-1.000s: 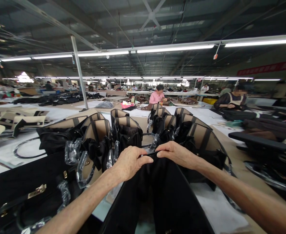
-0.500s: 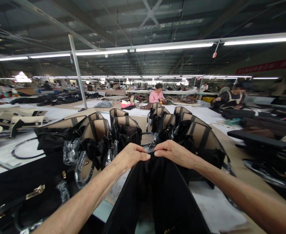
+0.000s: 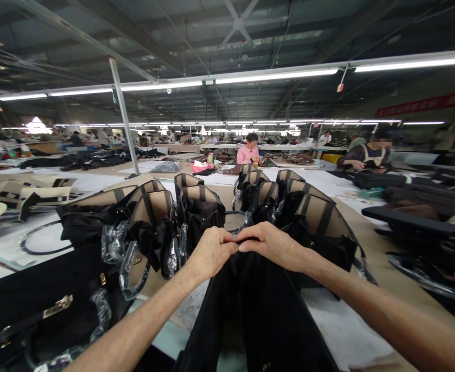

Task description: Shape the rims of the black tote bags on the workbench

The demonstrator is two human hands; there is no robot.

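A black handbag (image 3: 274, 305) stands in front of me, its far upper edge pinched between both hands. My left hand (image 3: 214, 250) is closed, thumb and forefinger on that edge. Close beside it, my right hand (image 3: 274, 245) is closed too, a strip of the dark edge showing between thumb and fingers. The two sets of fingertips almost touch. Behind them stand several black bags (image 3: 202, 206) with beige inner sides. Another black bag (image 3: 57, 289) with a gold-coloured clasp lies at the left, its handle (image 3: 101, 310) wrapped in clear plastic.
Beige-and-black panels (image 3: 43, 199) lie on the table at the left. Dark pieces (image 3: 421, 206) are piled at the right. A metal post (image 3: 124, 116) rises beyond the bags. A person in pink (image 3: 247, 152) sits across the table, and another person (image 3: 367, 155) is at the right.
Both hands have shifted slightly left along the bag's edge, and the fingertips have come closer together. The right fingers now fold over the edge. The person at the right has moved their arm.
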